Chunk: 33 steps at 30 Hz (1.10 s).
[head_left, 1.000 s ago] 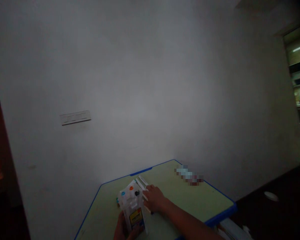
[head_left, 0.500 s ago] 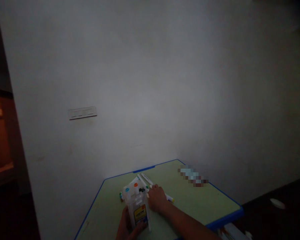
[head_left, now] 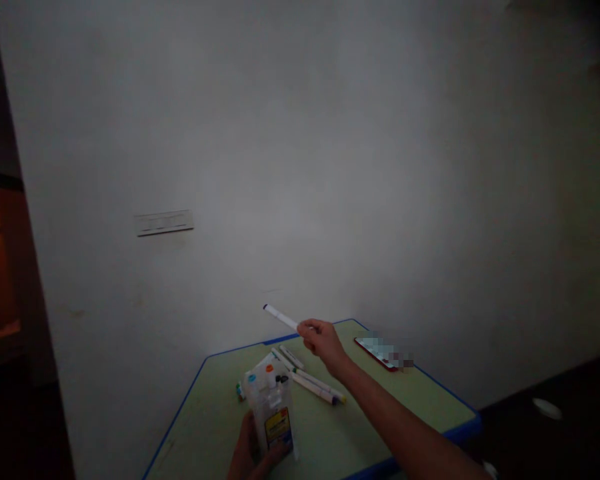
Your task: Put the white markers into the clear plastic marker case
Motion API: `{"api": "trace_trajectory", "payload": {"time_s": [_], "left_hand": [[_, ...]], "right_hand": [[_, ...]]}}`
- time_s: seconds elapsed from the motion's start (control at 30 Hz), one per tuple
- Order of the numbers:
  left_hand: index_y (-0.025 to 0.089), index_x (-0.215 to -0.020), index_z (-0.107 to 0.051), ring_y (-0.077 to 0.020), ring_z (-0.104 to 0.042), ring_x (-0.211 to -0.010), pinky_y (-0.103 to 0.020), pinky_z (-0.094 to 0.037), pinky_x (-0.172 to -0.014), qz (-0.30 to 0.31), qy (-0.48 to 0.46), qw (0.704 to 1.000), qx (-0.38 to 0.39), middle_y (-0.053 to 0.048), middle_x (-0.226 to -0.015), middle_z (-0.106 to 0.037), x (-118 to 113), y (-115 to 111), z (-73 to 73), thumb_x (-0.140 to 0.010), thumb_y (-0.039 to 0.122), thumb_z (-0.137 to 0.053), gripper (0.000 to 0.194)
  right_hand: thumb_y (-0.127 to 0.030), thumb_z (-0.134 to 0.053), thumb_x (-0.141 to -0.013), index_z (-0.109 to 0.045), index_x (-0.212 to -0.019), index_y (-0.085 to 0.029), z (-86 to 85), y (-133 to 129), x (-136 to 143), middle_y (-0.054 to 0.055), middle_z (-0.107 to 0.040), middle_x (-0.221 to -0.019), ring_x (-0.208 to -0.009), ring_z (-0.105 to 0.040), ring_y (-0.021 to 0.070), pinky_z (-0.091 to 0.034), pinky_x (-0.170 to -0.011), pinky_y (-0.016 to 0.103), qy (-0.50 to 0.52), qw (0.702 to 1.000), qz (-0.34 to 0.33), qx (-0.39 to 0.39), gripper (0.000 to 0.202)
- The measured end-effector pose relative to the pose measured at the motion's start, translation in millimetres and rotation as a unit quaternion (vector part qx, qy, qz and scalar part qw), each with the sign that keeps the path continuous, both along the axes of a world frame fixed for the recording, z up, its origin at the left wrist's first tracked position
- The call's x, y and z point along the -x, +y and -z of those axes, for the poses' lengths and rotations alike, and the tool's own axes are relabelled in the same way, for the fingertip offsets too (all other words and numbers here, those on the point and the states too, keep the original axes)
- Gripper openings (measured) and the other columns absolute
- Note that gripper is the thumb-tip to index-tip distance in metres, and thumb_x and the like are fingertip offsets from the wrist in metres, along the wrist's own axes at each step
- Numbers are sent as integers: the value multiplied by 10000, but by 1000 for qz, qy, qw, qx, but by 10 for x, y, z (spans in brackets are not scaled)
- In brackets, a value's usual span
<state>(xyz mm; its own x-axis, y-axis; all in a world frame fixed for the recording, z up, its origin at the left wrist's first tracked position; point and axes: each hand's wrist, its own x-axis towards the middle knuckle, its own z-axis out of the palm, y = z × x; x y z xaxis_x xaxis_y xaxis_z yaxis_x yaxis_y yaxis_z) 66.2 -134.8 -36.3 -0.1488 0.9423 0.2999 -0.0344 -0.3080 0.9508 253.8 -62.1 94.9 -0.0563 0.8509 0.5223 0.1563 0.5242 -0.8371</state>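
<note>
My left hand [head_left: 253,453] is wrapped round a clear plastic marker case [head_left: 275,410] with a yellow and black label, held upright above the near part of the table. Several markers stand inside it, among them one with an orange end [head_left: 270,373] and one with a light blue end. My right hand [head_left: 323,340] is closed on a white marker [head_left: 281,316] with a dark tip, raised above the far table edge and pointing up to the left. Below it, several loose white markers [head_left: 313,387] lie on the table beside the case.
The pale green table [head_left: 380,413] has a blue rim and stands against a grey wall [head_left: 330,167]. A phone with a red edge [head_left: 377,351] lies near the table's right side. A switch plate [head_left: 164,223] is on the wall. At left is a dark doorway.
My right hand has lifted from among the loose markers, up and away, with a white marker now in it. My left hand and the case are almost where they were.
</note>
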Motion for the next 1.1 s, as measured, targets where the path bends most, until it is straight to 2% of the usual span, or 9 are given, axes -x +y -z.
{"api": "trace_trajectory", "payload": {"time_s": [0.1, 0.17, 0.3, 0.47, 0.7, 0.8, 0.93, 1.0, 1.1], "left_hand": [[151, -1155, -409, -342, -576, -999, -404, -469, -858, -3, 10, 1000, 8, -171, -1106, -606, -8, 4, 0, -481, 465, -785, 833], [160, -1138, -415, -335, -579, -993, -401, -469, -857, 2, 12, 1000, 8, -163, -1101, -610, -6, -5, -24, -499, 458, -777, 793], [167, -1119, -404, -323, -590, -968, -416, -465, -855, 20, 9, 1000, 8, -151, -1058, -629, 1, -18, -60, -526, 426, -774, 746], [171, -1131, -404, -331, -582, -973, -401, -476, -839, 6, -6, 1000, -5, -156, -1072, -619, -12, -8, -62, -482, 503, -778, 819], [165, -1095, -410, -336, -587, -957, -392, -503, -786, 4, 8, 1000, -18, -149, -1021, -632, -43, -32, -114, -506, 483, -767, 758], [165, -1087, -403, -342, -585, -961, -396, -490, -807, -2, 26, 1000, -15, -160, -1025, -633, -19, -21, -113, -502, 465, -771, 753], [146, -1089, -408, -348, -584, -963, -390, -491, -801, -11, 45, 999, -16, -169, -1027, -636, 6, 5, -78, -508, 462, -764, 751], [134, -1099, -410, -343, -588, -961, -379, -494, -798, -12, 40, 999, -11, -177, -1042, -630, 8, 6, -64, -499, 454, -773, 772], [127, -1102, -433, -337, -592, -961, -374, -488, -814, 1, 31, 999, -9, -181, -1061, -624, 4, -18, -78, -489, 459, -778, 778]], "right_hand": [[-311, -543, -650, -477, -673, -183, -287, -266, -120, -113, -340, -395, -372, -268, 65, -195, -379, 177, 33, 989, -145, 16, 146], [-230, -566, -612, -526, -618, -160, -405, -394, -185, -91, -408, -421, -394, -304, 58, -213, -397, 172, -26, 984, -175, 9, 82], [-150, -609, -591, -619, -574, -137, -485, -476, -156, -55, -503, -495, -488, -428, 75, -302, -478, 182, -159, 980, -115, -22, 24], [-253, -716, -569, -661, -695, -145, -459, -484, 205, -27, -579, -578, -535, -477, 103, -310, -484, 194, -278, 959, -16, -58, 175], [-269, -512, -717, -673, -879, -149, -425, -629, 583, 120, -688, -874, -755, -629, 246, -436, -582, 291, -502, 854, -27, -134, 258], [-300, -495, -723, -682, -871, -137, -415, -638, 611, 140, -690, -864, -738, -638, 256, -444, -563, 295, -528, 840, -16, -125, 289], [-312, -532, -724, -701, -814, -156, -402, -534, 579, 87, -702, -776, -657, -617, 195, -394, -511, 237, -504, 847, -82, -147, 247], [-262, -534, -740, -699, -797, -161, -378, -416, 538, 39, -695, -714, -609, -592, 146, -369, -498, 204, -430, 883, -112, -151, 202], [-186, -453, -797, -675, -821, -147, -265, -144, 457, 11, -678, -710, -630, -577, 108, -387, -544, 173, -295, 948, -19, -119, 226]]}}
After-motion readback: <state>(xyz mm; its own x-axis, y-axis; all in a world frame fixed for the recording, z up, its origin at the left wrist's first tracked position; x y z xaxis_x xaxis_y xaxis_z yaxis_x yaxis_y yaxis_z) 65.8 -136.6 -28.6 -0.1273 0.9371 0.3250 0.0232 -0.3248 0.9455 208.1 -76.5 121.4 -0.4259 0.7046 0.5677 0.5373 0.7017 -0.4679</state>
